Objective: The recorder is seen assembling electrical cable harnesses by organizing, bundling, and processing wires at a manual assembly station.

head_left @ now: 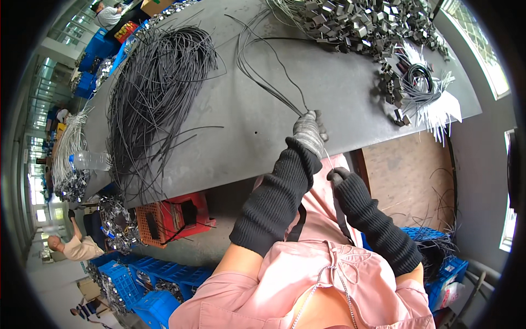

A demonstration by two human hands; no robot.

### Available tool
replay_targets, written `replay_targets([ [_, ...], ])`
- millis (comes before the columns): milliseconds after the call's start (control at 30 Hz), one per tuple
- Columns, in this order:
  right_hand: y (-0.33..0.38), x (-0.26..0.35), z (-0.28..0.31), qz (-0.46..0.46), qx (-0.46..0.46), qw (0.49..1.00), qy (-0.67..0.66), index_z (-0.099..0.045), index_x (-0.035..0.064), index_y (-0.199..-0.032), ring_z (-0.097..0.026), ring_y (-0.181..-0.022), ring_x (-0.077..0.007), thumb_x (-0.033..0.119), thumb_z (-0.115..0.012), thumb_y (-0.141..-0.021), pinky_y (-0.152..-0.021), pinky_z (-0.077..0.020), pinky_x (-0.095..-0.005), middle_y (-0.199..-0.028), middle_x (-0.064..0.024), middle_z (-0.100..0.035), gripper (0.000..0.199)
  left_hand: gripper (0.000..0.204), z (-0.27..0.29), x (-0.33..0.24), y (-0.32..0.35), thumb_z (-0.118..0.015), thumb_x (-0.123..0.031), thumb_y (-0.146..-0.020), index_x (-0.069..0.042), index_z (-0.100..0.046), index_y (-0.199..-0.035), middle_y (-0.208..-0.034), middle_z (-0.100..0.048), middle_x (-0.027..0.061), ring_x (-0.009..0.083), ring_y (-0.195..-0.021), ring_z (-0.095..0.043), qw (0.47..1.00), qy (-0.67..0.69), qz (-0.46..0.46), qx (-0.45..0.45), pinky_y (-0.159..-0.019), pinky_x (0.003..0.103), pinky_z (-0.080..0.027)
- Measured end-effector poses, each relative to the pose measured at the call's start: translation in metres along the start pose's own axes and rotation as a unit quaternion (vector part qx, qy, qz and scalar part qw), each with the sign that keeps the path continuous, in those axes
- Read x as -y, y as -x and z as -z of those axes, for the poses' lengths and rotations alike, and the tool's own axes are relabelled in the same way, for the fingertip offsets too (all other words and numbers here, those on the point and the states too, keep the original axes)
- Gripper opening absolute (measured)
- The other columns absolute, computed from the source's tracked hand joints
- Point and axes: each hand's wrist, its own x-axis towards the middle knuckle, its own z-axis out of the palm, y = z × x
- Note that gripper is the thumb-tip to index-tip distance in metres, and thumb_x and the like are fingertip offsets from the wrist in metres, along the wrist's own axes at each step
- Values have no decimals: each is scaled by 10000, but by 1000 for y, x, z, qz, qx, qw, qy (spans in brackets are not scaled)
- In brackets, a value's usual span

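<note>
My left hand (310, 130), in a grey glove with a black knitted sleeve, is closed around a few thin dark wires (279, 94) above the near edge of the grey table (241, 159). The wires loop away from it across the tabletop. Nearer my body, my right hand (339, 175), gloved too, is pinched on a thin pale strand (328, 158) that runs up toward the left hand. Whether this strand joins the dark wires is hidden by the left glove. A large heap of loose dark wires (164, 77) lies on the table to the left.
Small metal parts (356, 24) are piled at the far right, beside a coiled wire bundle (419, 79) and white strips (438, 112). A clear bottle (90, 160) stands at the left edge. Below are a red crate (192, 216) and blue crates (156, 307). People sit farther left.
</note>
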Motion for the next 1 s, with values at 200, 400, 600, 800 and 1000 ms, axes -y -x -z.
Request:
replay_targets([
  [200, 33, -8, 0, -28, -49, 998, 14, -556, -32, -853, -575, -709, -315, 3, -479, -734, -628, -487, -353, -809, -171, -566, 146, 210, -7, 20, -6, -417, -242, -924, -59, -517, -900, -666, -528, 22, 156, -518, -480, 995, -61, 4, 77, -472, 291, -431],
  [400, 54, -17, 3, -51, -36, 993, -101, -558, -1, -836, -583, -719, -302, 27, -464, -753, -630, -484, -342, -834, -153, -577, 129, 236, 4, -4, -21, -417, -223, -912, -16, -531, -915, -900, -615, 141, 286, -815, -601, 973, 147, 33, 172, -704, 450, -518],
  [600, 86, 0, 26, -233, 82, 886, -392, -554, 8, -813, -580, -714, -279, 98, -390, -846, -668, -460, -318, -753, -133, -570, 190, 162, -11, -48, -24, -443, -216, -915, -81, -516, -865, -560, -389, -47, 93, -421, -332, 995, 76, -63, 34, -382, 242, -315],
  [800, 123, -15, 3, 32, 35, 988, -147, -557, 33, -885, -600, -724, -264, 52, -498, -789, -606, -491, -309, -852, -127, -580, 115, 149, -7, -108, -10, -428, -237, -910, -114, -499, -866, -557, -351, -67, 84, -411, -312, 983, 8, -167, 72, -373, 240, -297],
  [1000, 179, -33, 2, -49, 99, 992, -59, -571, 20, -919, -578, -619, -300, 157, -560, -757, -542, -467, -377, -876, -141, -571, 213, 133, -3, -198, 8, -425, -219, -900, -107, -495, -882, -563, -351, -46, 99, -424, -324, 950, -13, -309, 43, -379, 252, -306],
])
